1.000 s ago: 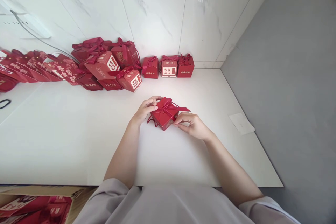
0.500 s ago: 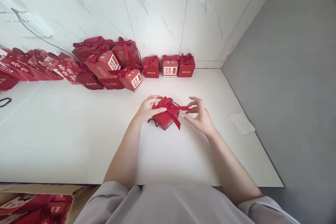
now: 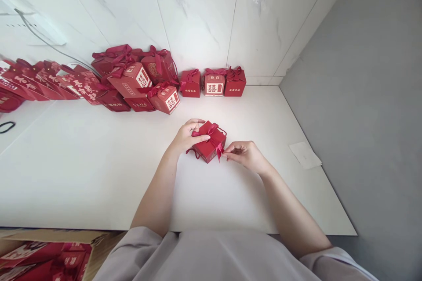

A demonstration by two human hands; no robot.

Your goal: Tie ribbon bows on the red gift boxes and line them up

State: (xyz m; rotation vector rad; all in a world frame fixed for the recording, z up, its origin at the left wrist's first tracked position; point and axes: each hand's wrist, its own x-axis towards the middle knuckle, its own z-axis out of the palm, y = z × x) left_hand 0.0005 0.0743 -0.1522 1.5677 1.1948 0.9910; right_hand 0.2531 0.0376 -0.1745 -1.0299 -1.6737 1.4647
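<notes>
A small red gift box [image 3: 205,152] with a red ribbon [image 3: 213,128] tied in a bow on its top sits on the white table [image 3: 108,175]. My left hand [image 3: 188,137] grips the box from its left side, thumb on the top by the knot. At the box's right corner, my right hand [image 3: 243,154] pinches a ribbon tail between thumb and fingertips. Thin dark red cords stick out at the box's lower left and upper right.
Three red boxes [image 3: 215,85] line the tiled wall. Left of them, several more red boxes [image 3: 132,81] are piled, beside red bags [image 3: 39,81]. White paper [image 3: 305,155] lies at right. A cardboard carton [image 3: 66,235] with red packages stands at lower left.
My right hand has moved down and left, closing from spread fingers to a pinch on the ribbon tail. The tail that pointed right now hangs downward. My left hand stays on the box.
</notes>
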